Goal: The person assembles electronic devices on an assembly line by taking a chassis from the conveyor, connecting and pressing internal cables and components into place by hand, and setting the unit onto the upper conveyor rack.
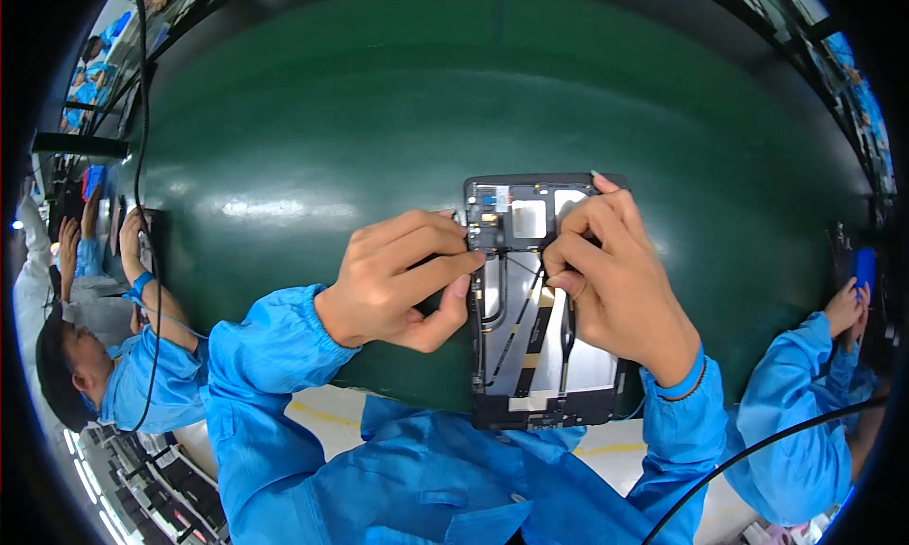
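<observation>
Firstly, one tablet (508,341), back off, black frame, silver panels, dark strips; located right of centre at the near side of the table (322,119), lower end reaching past its edge in view. Left hand (388,275): fingers bent, tips at the tablet's upper left edge; firmness of hold cannot be told. Right hand (620,280): over the tablet's right side, thumb and forefinger brought together, anything between them hidden; one fingertip at the top right corner. Table: green, glossy. Cable (144,119): black, hanging at left. Co-workers: one at left (156,360), one at right (800,403), both blue-clad.
</observation>
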The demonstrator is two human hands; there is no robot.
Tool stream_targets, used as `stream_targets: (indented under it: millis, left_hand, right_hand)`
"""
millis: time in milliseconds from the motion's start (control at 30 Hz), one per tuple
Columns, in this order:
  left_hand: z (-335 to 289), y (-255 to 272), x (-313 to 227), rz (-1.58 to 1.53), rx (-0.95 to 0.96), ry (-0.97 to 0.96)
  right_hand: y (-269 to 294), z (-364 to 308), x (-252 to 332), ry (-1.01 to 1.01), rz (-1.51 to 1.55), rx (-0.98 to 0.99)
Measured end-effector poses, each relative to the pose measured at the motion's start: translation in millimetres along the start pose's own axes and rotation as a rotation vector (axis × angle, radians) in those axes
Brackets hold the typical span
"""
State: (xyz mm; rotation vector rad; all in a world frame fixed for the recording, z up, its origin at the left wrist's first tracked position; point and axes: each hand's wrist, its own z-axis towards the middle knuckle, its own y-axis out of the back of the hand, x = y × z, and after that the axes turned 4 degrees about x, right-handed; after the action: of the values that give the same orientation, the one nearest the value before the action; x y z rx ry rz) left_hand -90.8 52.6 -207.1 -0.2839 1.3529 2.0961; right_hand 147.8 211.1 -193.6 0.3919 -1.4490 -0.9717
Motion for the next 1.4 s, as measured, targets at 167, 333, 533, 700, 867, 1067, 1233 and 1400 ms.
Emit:
stream_targets:
  millis: [167, 333, 533, 700, 867, 1067, 1233, 1400]
  left_hand:
    - [7.3, 2.8, -3.0, 0.027, 0.037, -0.027]
    - [10.2, 8.1, -29.3, 0.191, 0.144, 0.062]
    - [10.5, 5.0, -25.0, 0.203, 0.132, 0.110]
    - [9.1, 8.2, -17.7, 0.101, 0.167, 0.102]
    - [4.1, 6.0, -25.9, 0.154, 0.172, 0.064]
    - [2.7, -4.8, -37.4, 0.344, 0.190, 0.002]
    - [5.0, -5.2, -45.1, 0.476, 0.230, -0.024]
    - [3.4, -8.6, -32.3, 0.501, 0.168, -0.053]
  right_hand:
    - [0.5, 0.2, 1.0, -0.017, -0.001, 0.011]
    - [-0.2, 2.3, 0.4, -0.012, -0.017, -0.005]
    - [-3.1, 4.9, 2.1, 0.011, -0.037, -0.071]
    - [-1.0, 3.6, 3.2, 0.048, -0.093, -0.102]
    - [2.7, 2.4, 10.8, 0.150, -0.193, -0.177]
    - [6.3, -0.9, 3.0, 0.096, -0.134, -0.174]
    - [7.8, -3.4, 5.0, 0.071, -0.049, -0.193]
    - [13.4, -0.1, -3.6, -0.008, -0.012, -0.174]
